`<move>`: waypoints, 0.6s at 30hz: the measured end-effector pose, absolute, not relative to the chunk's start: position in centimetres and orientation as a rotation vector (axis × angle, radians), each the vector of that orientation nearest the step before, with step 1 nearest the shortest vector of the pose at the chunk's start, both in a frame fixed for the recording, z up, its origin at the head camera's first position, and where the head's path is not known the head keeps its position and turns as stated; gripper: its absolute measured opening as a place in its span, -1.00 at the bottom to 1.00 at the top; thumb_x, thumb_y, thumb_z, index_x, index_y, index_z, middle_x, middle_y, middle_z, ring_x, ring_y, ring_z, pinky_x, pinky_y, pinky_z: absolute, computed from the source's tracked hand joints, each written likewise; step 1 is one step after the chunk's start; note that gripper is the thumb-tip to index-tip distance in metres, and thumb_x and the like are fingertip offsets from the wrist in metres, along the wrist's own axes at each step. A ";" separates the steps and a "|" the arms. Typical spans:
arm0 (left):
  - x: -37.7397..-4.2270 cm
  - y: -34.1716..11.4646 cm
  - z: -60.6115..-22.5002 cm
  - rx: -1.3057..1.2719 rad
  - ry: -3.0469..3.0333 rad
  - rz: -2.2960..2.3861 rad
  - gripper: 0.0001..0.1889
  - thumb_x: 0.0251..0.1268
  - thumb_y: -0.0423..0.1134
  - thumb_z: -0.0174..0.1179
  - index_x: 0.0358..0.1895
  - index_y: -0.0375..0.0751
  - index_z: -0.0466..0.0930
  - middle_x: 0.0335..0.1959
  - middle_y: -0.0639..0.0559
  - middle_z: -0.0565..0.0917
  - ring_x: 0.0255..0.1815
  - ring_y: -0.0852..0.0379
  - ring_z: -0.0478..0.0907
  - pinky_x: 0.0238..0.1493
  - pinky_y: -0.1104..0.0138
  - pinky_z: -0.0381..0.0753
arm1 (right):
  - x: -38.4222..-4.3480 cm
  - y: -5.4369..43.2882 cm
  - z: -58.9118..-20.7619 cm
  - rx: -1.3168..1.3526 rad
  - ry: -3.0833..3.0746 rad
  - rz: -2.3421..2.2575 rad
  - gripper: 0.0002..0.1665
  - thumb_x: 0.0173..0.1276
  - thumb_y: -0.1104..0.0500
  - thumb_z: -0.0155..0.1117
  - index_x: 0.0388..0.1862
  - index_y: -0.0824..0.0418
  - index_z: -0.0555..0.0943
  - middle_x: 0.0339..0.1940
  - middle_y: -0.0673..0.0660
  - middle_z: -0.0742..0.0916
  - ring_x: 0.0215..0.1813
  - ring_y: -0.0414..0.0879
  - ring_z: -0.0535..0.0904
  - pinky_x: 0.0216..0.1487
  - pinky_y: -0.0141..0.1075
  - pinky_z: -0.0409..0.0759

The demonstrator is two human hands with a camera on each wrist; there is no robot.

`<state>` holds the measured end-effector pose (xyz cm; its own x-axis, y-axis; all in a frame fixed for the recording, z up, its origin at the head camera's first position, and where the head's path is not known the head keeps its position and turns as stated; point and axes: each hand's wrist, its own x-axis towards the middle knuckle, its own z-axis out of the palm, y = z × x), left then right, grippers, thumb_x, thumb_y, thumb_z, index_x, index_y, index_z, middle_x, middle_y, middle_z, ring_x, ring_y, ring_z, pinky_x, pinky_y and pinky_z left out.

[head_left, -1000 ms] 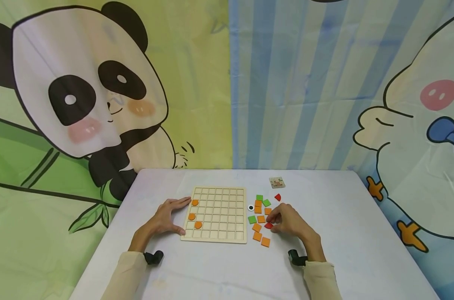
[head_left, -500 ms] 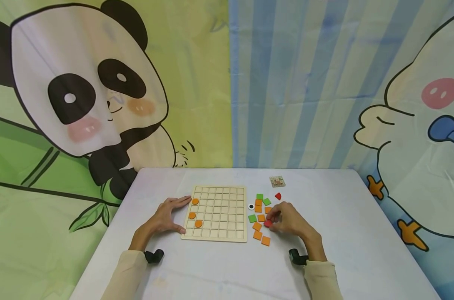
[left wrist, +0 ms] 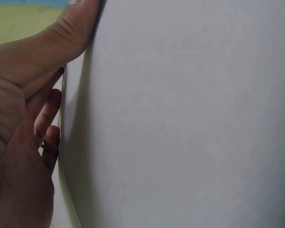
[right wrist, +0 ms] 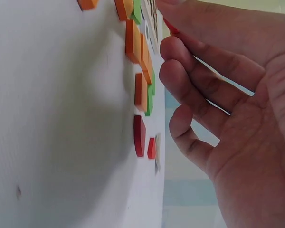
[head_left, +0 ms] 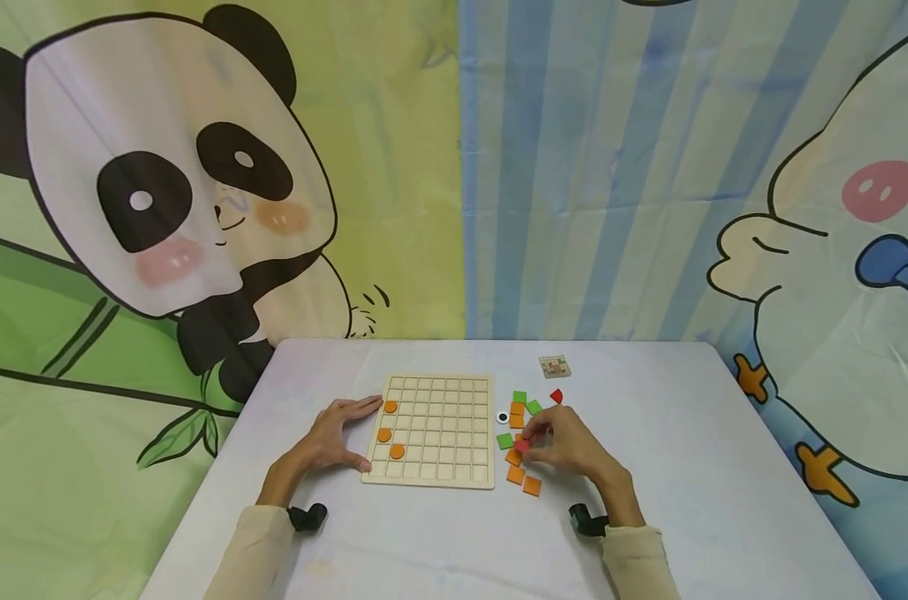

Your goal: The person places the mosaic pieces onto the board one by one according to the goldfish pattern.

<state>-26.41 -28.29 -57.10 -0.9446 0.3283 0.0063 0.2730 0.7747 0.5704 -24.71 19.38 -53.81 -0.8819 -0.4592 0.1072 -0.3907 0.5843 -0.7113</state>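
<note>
My left hand rests at the left edge of a pale wooden grid board, thumb at the near corner and fingers farther up. The left wrist view shows its thumb against a pale surface. Three orange discs lie in the board's left part. To the right of the board, my right hand pinches a small red piece between thumb and fingertips, above the loose tiles. In the right wrist view only a sliver of that red piece shows beside the thumb.
Orange square tiles, green tiles and a white disc with a black dot lie right of the board. Another red piece and a patterned card lie farther back on the white table.
My right hand has picked up the red piece from the table and moved a little left with it, over the orange tiles. The left hand and the board stay put.
</note>
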 end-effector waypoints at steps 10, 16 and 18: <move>-26.5 -28.3 -56.9 0.513 2.879 0.907 0.37 -0.44 0.12 0.87 0.69 0.04 0.38 0.72 0.00 0.41 0.53 -0.24 0.37 0.51 -0.33 0.26 | -24.7 17.5 -53.6 -0.807 2.727 -1.189 -0.76 0.14 0.19 0.79 -0.32 0.11 0.81 -0.43 -0.13 0.77 -0.30 -0.04 0.68 -0.17 -0.22 0.72; -26.3 -28.4 -57.3 0.525 2.883 0.908 0.37 -0.44 0.17 0.86 0.69 0.06 0.38 0.72 0.03 0.41 0.51 -0.21 0.38 0.46 -0.27 0.28 | -24.5 16.3 -53.5 -0.799 2.718 -1.190 -0.79 0.15 0.23 0.76 -0.38 0.11 0.80 -0.49 -0.14 0.73 -0.36 -0.07 0.65 -0.26 -0.36 0.62; -26.3 -28.3 -57.2 0.528 2.884 0.908 0.37 -0.44 0.16 0.86 0.69 0.05 0.38 0.72 0.02 0.41 0.52 -0.22 0.38 0.47 -0.29 0.27 | -24.6 15.9 -53.4 -0.804 2.713 -1.189 -0.80 0.16 0.23 0.75 -0.37 0.11 0.81 -0.47 -0.13 0.74 -0.37 -0.14 0.64 -0.28 -0.38 0.62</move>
